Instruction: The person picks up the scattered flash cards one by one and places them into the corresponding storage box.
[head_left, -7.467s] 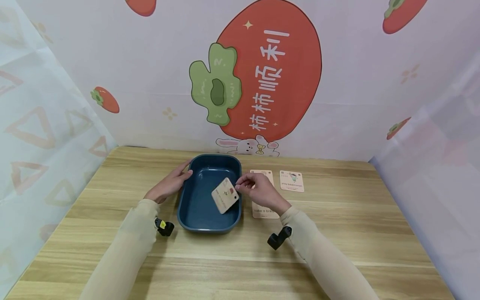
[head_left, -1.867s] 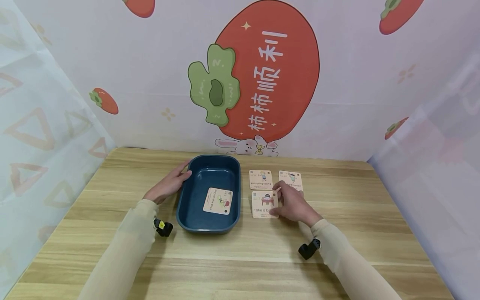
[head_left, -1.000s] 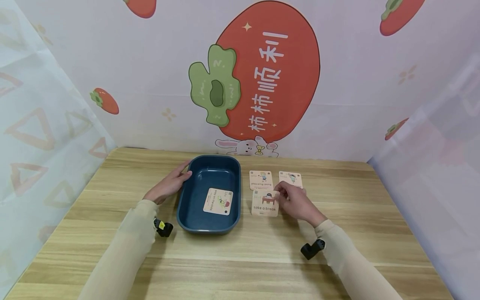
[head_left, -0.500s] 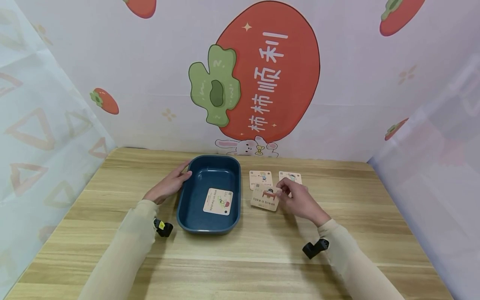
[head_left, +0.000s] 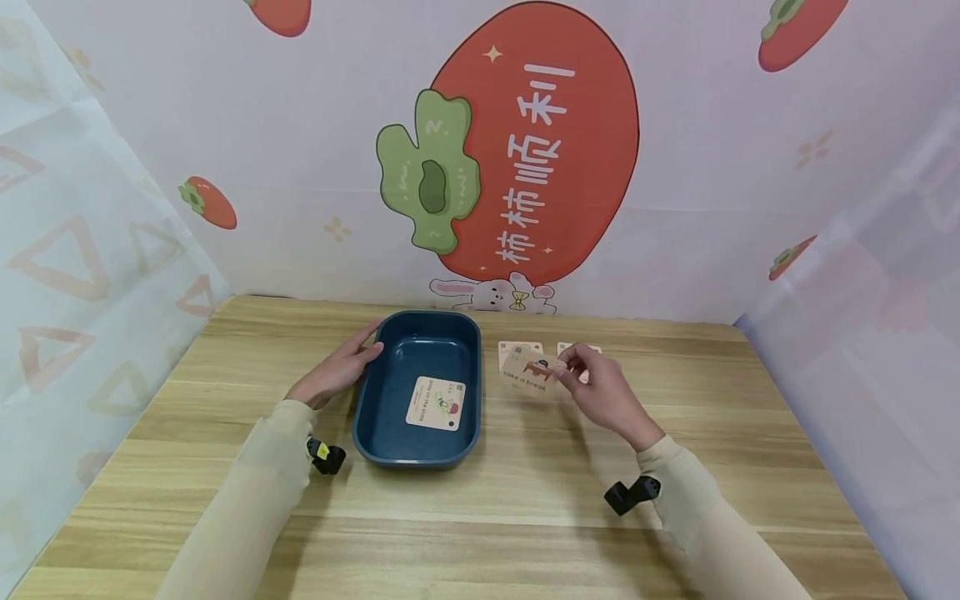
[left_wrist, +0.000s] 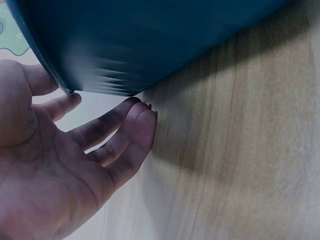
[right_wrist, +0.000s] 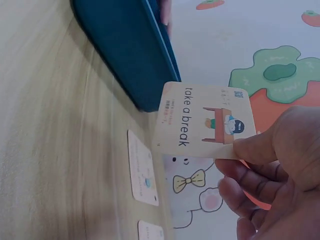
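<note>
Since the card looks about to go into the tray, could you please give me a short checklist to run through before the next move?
1. Right hand pinches the "take a break" card firmly: ok, thumb and fingers on its edge.
2. Card lifted off the table: ok.
3. Blue tray steadied: ok, left hand rests against its left rim.
4. Room in the tray: ok, one card in the tray lies flat, bare floor behind it.
5. Two remaining cards undisturbed on the table: ok.
6. Held card is a single one: cannot tell.
</note>
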